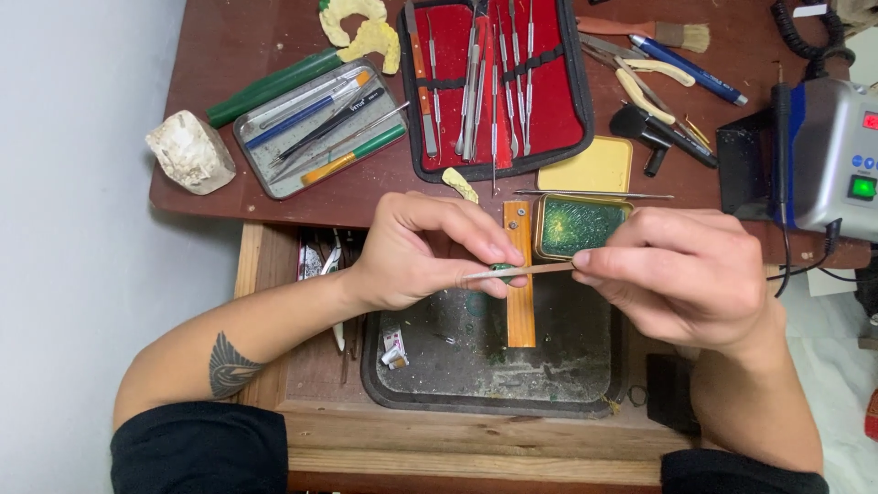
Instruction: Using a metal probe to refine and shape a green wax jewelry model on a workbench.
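1. A person at a cluttered workbench pinches a small green piece [500, 268] between the thumb and fingertips of the left hand [416, 252], held above a dark tray [476, 366] in an open drawer.
2. The right hand [681, 274] is closed on the handle of a slim metal tool [521, 271], whose tip lies against the green piece; the two hands sit close together, nearly level, joined only by the tool.
3. The risk, as judged here: the piece is tiny and gripped by fingertips alone, so a hard push from the tool could flick it loose into the tray or drawer.
4. A slip of the tip could also dig into the left fingers just beside it, or gouge the piece itself.
5. Both forearms reach in from the lower corners, wrists raised, apparently without support; a tremor would pass straight to the tool.
6. An orange wooden peg [519, 274] and a tin of green material [579, 226] stand just behind the hands.
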